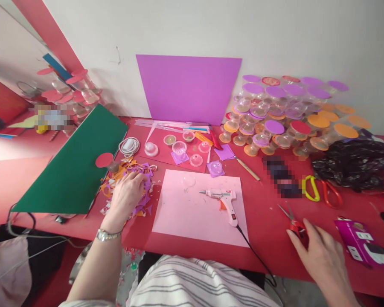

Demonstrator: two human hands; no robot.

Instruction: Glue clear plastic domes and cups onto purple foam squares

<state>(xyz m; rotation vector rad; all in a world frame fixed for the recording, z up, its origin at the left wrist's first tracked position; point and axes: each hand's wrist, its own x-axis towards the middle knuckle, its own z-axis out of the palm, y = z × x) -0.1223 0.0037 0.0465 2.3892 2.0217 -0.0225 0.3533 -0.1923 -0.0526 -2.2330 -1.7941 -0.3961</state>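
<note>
My left hand (127, 194) rests fingers down on a heap of purple and orange paper scraps (132, 179) at the left of the red table (265, 213). Whether it grips any scraps I cannot tell. My right hand (320, 251) lies at the near right edge with its fingertips on the red handles of small scissors (292, 218). A white glue gun (224, 200) lies between the hands on a pink sheet (185, 213), its black cord running off the front edge.
A green sheet (77, 166) with a red paper disc lies at left, a purple sheet (188, 87) leans on the wall. Several clear domes on coloured discs (284, 115) pile at back right. A black bag (355, 164), yellow and red scissors (320, 189), a purple box (360, 241) sit right.
</note>
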